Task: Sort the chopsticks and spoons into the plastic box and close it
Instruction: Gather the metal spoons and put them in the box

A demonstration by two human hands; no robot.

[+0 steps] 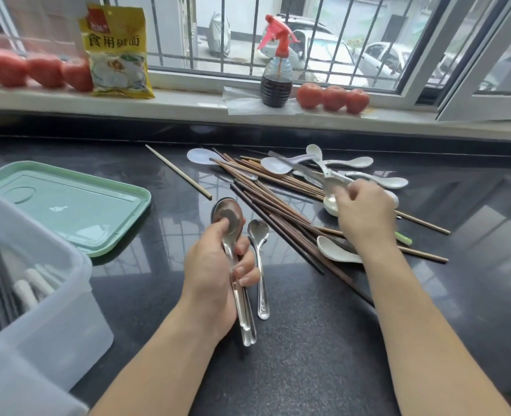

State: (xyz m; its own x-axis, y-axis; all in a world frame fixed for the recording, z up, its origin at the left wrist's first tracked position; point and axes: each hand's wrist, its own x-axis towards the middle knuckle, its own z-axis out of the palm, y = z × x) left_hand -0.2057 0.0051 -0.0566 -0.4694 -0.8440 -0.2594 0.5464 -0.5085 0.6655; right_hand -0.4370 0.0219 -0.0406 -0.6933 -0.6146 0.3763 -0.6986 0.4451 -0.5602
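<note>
My left hand point(218, 274) grips a stack of metal spoons point(228, 219) by their handles, bowls pointing away from me. Just right of it a single metal spoon point(258, 235) lies on the black counter. My right hand point(365, 214) reaches into a pile of brown chopsticks point(278, 202) and white ceramic spoons point(365, 163), its fingers curled around a blurred metal spoon point(331, 178) lifted off the pile. The translucent plastic box point(38, 295) stands at the lower left and holds dark chopsticks and white pieces. Its green lid point(77, 205) lies flat behind it.
One pale chopstick point(177, 172) lies apart, left of the pile. On the windowsill stand a yellow food packet point(116, 52), a spray bottle point(276, 76) of dark liquid and rows of tomatoes point(334, 97). A small green item point(403, 238) lies right of my right wrist.
</note>
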